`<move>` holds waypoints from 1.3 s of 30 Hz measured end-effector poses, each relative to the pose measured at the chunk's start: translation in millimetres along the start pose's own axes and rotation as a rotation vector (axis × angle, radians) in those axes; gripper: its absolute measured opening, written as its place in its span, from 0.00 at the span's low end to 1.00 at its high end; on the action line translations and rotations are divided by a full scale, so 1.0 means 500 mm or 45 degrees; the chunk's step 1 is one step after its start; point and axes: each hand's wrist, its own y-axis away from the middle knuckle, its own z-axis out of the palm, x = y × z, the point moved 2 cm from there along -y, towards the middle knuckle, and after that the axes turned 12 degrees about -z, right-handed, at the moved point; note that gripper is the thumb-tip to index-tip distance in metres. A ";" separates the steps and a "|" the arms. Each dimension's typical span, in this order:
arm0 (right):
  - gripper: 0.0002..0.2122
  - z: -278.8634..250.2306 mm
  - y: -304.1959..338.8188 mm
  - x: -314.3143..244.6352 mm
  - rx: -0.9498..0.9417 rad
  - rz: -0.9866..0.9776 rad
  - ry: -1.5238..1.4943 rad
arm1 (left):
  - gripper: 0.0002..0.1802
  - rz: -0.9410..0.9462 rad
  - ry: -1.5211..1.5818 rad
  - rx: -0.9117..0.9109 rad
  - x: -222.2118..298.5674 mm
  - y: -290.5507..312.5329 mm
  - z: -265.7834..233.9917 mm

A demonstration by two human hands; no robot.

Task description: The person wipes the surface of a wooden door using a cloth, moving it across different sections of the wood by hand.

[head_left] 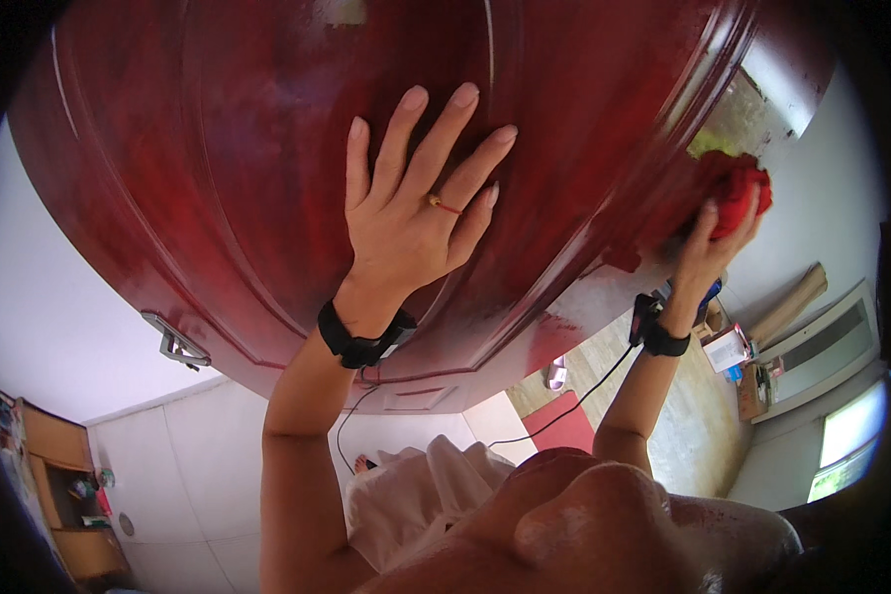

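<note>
A dark red, glossy wooden door (267,158) with carved panel lines fills the upper part of the view. Flat against its face rests my left hand (406,223), fingers spread and a ring on one finger, holding nothing. Farther right, my right hand (708,252) has its fingers wrapped round a bunched red cloth (738,193). The cloth is pressed at the door's right border, beside a shiny, reflecting strip (742,114). Part of the cloth lies hidden behind the fingers. Each wrist wears a black band with a cable.
A metal door handle (176,342) sticks out at the lower left of the door. One black cable (574,406) runs from the right wristband. Wooden shelves (64,485) stand at lower left. At the right are boxes (728,346), a long rolled item (792,302) and a window (849,441).
</note>
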 end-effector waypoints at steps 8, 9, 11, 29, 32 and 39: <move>0.29 0.007 -0.047 -0.018 0.134 0.136 -0.004 | 0.22 0.030 -0.034 -0.018 0.004 -0.004 0.005; 0.29 0.020 -0.033 -0.057 0.078 0.111 -0.030 | 0.22 0.026 -0.049 -0.030 -0.001 0.000 0.005; 0.30 0.039 0.008 -0.143 -0.084 0.019 -0.085 | 0.22 0.025 -0.068 -0.036 -0.011 0.003 -0.003; 0.32 0.041 -0.007 -0.219 -0.207 -0.025 -0.067 | 0.23 0.015 0.067 -0.062 -0.007 0.001 -0.010; 0.34 0.051 0.068 -0.318 -0.434 -0.183 -0.249 | 0.23 0.011 0.068 -0.084 -0.014 0.002 -0.015; 0.32 0.014 0.050 -0.180 -0.361 -0.219 0.032 | 0.26 0.031 0.144 -0.096 -0.002 0.001 -0.014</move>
